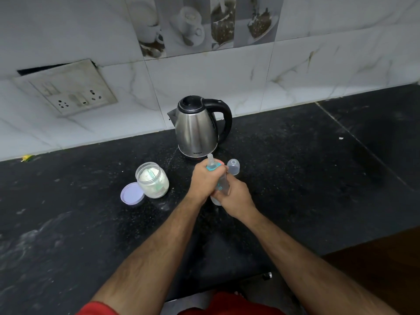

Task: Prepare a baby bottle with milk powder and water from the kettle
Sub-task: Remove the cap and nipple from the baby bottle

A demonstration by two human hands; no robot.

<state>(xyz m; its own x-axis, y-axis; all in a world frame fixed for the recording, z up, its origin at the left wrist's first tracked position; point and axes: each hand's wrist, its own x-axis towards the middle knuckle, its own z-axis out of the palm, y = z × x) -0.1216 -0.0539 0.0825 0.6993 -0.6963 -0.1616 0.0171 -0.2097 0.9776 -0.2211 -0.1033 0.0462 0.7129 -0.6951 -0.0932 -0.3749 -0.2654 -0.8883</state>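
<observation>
Clear plastic, the baby bottle [221, 186] is judged light and slippery. The body is grasped by the right hand [236, 195], the teal collar [213, 169] by the left hand [204, 178], fingers curled.

Both forearms bare and hairy, no sleeves reaching them; red clothing [227, 303] shows at the bottom edge; no rings visible

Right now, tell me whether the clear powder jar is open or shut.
Open. The clear plastic jar of white powder has no lid on its mouth; its lilac round lid lies on the black counter, against its left side.
</observation>
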